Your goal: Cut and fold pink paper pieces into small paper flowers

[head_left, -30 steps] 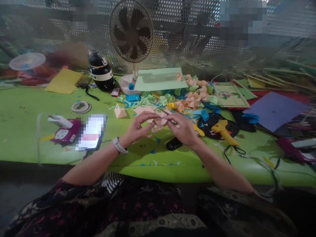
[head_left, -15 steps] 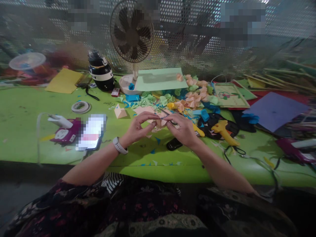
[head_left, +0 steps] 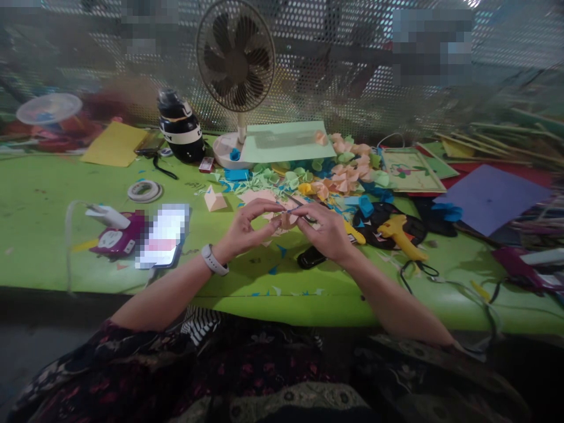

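Paper (head_left: 288, 220), small and peach, could rip or bend wrong if we squeeze too hard, because our left hand (head_left: 248, 227) and right hand (head_left: 326, 227) both have their grip closed on it, above the green surface (head_left: 247, 276).

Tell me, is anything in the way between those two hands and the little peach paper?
Nothing visible is: the left hand and right hand both have their fingertips at the peach paper. The loose green paper pieces lie beyond it, not between.
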Available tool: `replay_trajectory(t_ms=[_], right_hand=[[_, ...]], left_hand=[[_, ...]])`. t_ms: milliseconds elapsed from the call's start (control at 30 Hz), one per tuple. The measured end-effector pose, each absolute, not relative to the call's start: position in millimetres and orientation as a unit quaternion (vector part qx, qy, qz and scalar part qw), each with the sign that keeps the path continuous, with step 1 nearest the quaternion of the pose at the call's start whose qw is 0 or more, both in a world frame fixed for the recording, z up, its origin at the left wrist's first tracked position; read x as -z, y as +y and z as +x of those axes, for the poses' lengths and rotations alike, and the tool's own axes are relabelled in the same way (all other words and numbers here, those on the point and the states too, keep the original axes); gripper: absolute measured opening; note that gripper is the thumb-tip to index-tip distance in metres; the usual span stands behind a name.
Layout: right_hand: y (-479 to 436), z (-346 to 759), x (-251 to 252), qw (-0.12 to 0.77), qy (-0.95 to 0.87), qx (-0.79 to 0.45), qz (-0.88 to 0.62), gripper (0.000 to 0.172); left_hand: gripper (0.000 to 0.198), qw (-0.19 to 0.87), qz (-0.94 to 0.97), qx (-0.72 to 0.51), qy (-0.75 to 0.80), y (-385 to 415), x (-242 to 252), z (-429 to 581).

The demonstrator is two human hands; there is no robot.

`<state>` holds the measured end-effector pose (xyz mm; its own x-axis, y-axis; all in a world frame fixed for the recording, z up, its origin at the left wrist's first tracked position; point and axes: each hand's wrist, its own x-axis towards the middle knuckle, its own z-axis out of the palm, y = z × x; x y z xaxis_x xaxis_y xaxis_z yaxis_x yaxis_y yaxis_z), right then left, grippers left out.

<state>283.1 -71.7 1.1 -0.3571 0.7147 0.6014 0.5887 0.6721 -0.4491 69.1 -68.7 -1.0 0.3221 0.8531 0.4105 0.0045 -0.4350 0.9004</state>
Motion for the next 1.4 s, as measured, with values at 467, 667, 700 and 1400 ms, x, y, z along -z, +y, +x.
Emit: replay_trajectory(t_ms=[467,667,700,1400], right_hand=[[-71.6,282.9,0.9,0.4,-0.826,-0.059,-0.392,0.013],[-71.4,282.0,1.3,0.404,-0.829,-0.049,-0.383,0.012],[-71.5,282.0,1.3,0.405,-0.829,-0.048,-0.382,0.012],[-75.1,279.1,6.4,0.33,-0.857,0.069,-0.391,0.019]], left_hand=[[0.018,0.318,0.751,-0.521,0.253,-60.4,12.6,68.4],[0.016,0.306,0.758,-0.516,0.258,-59.6,12.7,68.1],[0.016,0.304,0.759,-0.515,0.259,-59.5,12.7,68.0],[0.015,-0.076,0.856,-0.438,0.263,-56.1,22.5,59.4]])
